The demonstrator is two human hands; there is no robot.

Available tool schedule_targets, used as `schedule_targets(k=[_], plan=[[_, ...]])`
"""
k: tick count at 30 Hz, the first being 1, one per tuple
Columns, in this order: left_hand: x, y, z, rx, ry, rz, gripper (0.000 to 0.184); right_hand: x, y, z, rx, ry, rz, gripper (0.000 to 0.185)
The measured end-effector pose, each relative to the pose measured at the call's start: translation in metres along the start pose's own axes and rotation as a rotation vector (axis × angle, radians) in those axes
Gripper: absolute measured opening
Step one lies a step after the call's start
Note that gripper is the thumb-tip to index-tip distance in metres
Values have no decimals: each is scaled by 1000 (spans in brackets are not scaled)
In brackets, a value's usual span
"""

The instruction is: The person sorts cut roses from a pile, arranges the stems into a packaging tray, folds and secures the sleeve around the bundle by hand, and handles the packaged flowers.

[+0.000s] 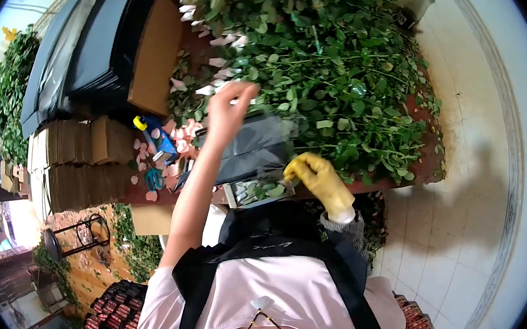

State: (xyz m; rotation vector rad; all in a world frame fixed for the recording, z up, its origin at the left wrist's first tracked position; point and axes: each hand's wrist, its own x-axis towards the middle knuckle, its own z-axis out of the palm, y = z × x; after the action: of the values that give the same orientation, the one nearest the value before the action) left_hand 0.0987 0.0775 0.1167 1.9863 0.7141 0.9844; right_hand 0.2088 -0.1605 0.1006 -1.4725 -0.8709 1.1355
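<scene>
My bare left hand (228, 106) is raised over the table beside pale pink rose heads (213, 88). Its fingers are curled in, and whatever they may hold is hidden. Below and to its right lies a dark translucent wrapping sheet (255, 147). My right hand (319, 180), in a yellow glove, is at the sheet's right edge with its fingers bent inward. Contact between glove and sheet is too unclear to tell. Between the sheet and my apron is a light-edged box (231, 194) with green leaves in it.
A large pile of leafy rose stems (335, 88) covers the far table. Dark sheets (113, 39) and folded cardboard (81, 158) are stacked at left. Teal scissors (154, 180), a blue-and-yellow tool (154, 134) and loose petals (183, 133) lie nearby. A black stool (79, 235) stands lower left.
</scene>
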Motion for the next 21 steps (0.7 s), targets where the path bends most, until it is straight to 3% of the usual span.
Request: schedule_targets(k=[1,3,5,6,7,9,11,13,15,16,17,19,20,21], plan=[[16,-4,34,195,-25,179,19,6,6,-21,26,56,82,30],[29,-24,91,972,-431,346,27,16,38,-51,70,171,256,29],[3,-80,132,1248,-377,299,52,10,48,-63,51,76,230,29],[4,-66,128,1266,-426,154,67,6,43,-63,103,46,313,27],[5,-61,116,1403,-319,317,70,0,49,-62,122,28,270,26],[-4,-22,76,1021,-401,247,77,-3,58,-61,162,16,298,26],[-31,-1,35,694,-608,11,85,2,64,-66,236,-22,286,27],[-69,2,2,393,-881,7,87,6,68,-69,317,-54,273,29],[-98,36,-4,992,-1061,384,88,11,64,-78,320,-76,270,30],[-112,27,1,1194,-994,640,86,14,59,-82,298,-97,265,31],[-121,15,5,1104,-891,816,65,20,62,-83,288,-93,202,31],[-126,9,27,988,-854,837,39,28,60,-84,379,-95,187,31],[-118,5,45,882,-739,916,17,32,58,-86,355,-79,185,31],[-110,6,62,869,-777,853,12,32,43,-91,288,-75,194,30]])
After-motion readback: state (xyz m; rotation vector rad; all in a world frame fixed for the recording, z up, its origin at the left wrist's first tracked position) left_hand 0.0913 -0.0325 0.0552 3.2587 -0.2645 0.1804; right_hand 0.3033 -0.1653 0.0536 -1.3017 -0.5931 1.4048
